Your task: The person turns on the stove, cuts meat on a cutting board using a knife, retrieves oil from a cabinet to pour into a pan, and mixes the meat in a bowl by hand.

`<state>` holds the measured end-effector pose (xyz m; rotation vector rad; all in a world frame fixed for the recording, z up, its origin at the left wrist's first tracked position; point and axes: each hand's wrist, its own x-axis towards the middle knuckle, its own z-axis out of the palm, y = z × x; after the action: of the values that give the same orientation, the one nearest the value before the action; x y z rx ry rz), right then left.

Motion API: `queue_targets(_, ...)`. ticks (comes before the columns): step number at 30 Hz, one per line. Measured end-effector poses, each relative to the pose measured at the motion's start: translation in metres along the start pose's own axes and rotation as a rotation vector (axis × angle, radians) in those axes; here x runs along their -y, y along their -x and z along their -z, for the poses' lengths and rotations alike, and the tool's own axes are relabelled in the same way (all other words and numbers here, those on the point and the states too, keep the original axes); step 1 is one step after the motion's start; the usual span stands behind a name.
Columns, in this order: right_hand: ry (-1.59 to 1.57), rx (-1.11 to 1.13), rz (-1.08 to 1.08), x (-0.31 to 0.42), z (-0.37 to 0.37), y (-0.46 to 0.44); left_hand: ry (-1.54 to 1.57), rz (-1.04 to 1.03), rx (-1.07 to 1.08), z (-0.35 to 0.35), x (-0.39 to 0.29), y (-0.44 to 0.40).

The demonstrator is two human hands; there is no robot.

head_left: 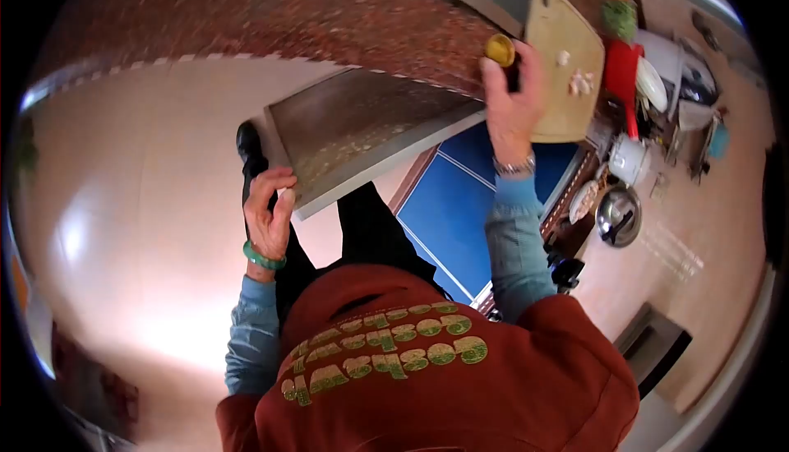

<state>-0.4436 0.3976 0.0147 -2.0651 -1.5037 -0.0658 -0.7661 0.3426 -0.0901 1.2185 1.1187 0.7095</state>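
Observation:
My right hand [514, 111], with a metal watch band at the wrist, holds a small jar with a round gold-yellow lid [499, 50] between thumb and fingers. It is over the edge of the red-brown speckled counter [329, 20]; the jar's body is mostly hidden. Below the counter a drawer [386, 152] stands pulled out, its inside brown with pale patches. At the drawer's near left corner is my left hand [269, 218], wearing a green bangle, its fingers curled and touching the edge. Beside my right hand lies a cutting board [563, 82] with small pale pieces on it.
Along the counter to the right are a red-handled item [626, 82], a white pot [629, 160], a shiny metal bowl [618, 216] and a plate of food [584, 201]. Blue cabinet doors [456, 201] lie below. My legs stand close to the drawer.

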Motion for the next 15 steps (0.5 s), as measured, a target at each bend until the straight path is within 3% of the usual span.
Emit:
queue_targets(3,-0.241,0.039,-0.258,0.046,0.017,0.028,0.061,-0.018,-0.079,-0.002,-0.002,0.0)
queue_targets(5,-0.38,0.577,0.097,0.076,0.013,0.042,0.025,-0.029,-0.118,-0.003,-0.004,0.004)
queue_targets(7,-0.395,1.036,0.247,0.13,-0.018,0.047,0.024,-0.053,-0.141,-0.001,-0.006,0.006)
queue_targets(11,-0.374,1.11,0.343,0.131,-0.122,0.07,0.016,-0.101,-0.119,-0.002,0.012,0.029)
queue_targets(13,-0.174,1.213,0.047,0.101,-0.188,0.071,0.064,-0.119,-0.155,-0.004,0.017,0.034)
queue_targets(15,-0.024,0.995,0.266,0.032,-0.258,0.068,0.081,-0.114,-0.153,-0.002,0.02,0.036)
